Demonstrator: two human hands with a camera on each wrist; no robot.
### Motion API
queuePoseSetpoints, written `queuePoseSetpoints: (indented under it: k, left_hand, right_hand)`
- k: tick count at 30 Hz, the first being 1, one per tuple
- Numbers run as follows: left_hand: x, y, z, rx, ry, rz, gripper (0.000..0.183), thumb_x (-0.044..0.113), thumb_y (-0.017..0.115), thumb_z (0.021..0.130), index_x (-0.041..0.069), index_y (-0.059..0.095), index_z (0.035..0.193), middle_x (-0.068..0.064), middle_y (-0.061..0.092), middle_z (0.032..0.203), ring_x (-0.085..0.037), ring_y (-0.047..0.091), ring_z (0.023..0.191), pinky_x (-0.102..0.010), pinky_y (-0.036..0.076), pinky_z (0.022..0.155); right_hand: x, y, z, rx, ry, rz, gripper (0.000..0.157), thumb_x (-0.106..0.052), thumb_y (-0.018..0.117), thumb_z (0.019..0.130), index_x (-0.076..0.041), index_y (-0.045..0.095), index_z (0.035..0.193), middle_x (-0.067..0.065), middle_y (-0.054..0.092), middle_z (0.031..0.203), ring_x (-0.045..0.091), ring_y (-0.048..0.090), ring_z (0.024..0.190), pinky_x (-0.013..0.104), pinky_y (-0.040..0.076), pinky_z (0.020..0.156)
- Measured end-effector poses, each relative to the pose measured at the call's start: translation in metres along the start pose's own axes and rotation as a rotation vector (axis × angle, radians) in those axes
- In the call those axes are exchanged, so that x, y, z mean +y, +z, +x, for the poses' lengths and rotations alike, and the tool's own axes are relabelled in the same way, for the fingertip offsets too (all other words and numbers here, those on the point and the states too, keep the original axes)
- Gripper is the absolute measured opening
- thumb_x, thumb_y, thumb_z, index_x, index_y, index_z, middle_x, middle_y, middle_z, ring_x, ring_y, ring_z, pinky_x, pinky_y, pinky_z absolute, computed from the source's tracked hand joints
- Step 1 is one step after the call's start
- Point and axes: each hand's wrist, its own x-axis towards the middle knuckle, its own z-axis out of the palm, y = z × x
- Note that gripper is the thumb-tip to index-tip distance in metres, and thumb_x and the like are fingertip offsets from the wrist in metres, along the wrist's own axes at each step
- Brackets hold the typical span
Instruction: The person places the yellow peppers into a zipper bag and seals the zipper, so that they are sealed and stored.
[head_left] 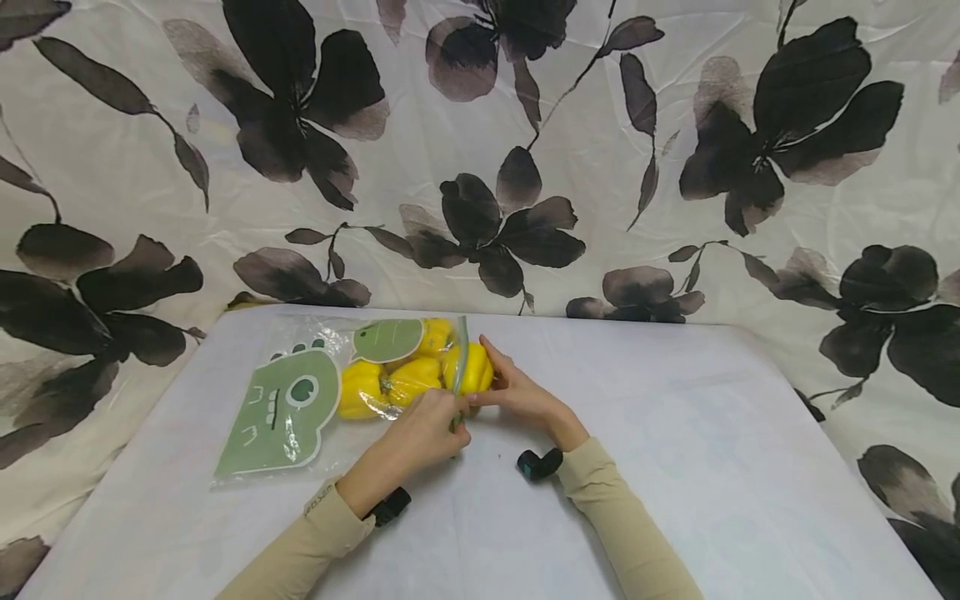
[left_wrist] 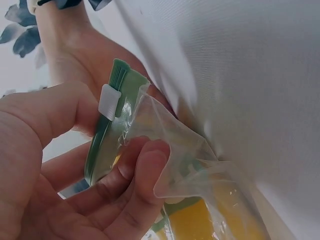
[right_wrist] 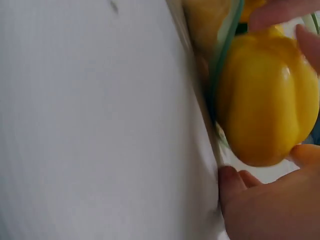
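Observation:
A clear zip bag (head_left: 277, 333) with a green cartoon face lies on the table, and several yellow bell peppers (head_left: 360, 390) show inside it. Its green zip edge (head_left: 461, 354) faces right and carries a white slider (left_wrist: 108, 101). My left hand (head_left: 427, 429) pinches the bag's film beside the zip edge, thumb close to the slider. At the bag's mouth, my right hand (head_left: 525, 400) curls its fingers around one yellow bell pepper (right_wrist: 265, 100), which sits partly past the zip edge. Some fingertips on the pepper's far side are hidden.
A white cloth covers the table (head_left: 675, 483). Behind its back edge hangs a floral curtain (head_left: 600, 167). Dark wrist devices, such as the one on the right wrist (head_left: 538, 465), sit close above the tabletop.

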Motion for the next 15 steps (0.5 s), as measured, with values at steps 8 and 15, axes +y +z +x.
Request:
queuePoseSetpoints:
  k: [8,15]
  left_hand:
    - [0.001,-0.0009,0.0006,-0.019,-0.033,0.003,0.02,-0.002,0.07,0.076,0.01,0.057,0.067,0.006,0.036,0.053,-0.006,0.035,0.046,-0.019,0.03,0.044]
    - [0.0,-0.0001,0.0005,-0.015,-0.01,0.015,0.012,-0.002,0.069,0.075,0.006,0.061,0.071,0.004,0.039,0.057,-0.008,0.037,0.05,-0.02,0.032,0.045]
  right_hand:
    - [-0.0047,-0.0028,-0.0023,0.291,0.034,0.073,0.069,-0.022,0.067,0.091,-0.005,0.035,0.149,0.02,0.041,0.14,0.033,0.048,0.125,0.047,0.04,0.106]
    - [-0.0037,-0.0008,-0.0031,0.324,0.048,0.145,0.049,-0.019,0.07,0.09,0.001,0.051,0.13,0.017,0.052,0.112,0.02,0.063,0.09,0.036,0.055,0.087]
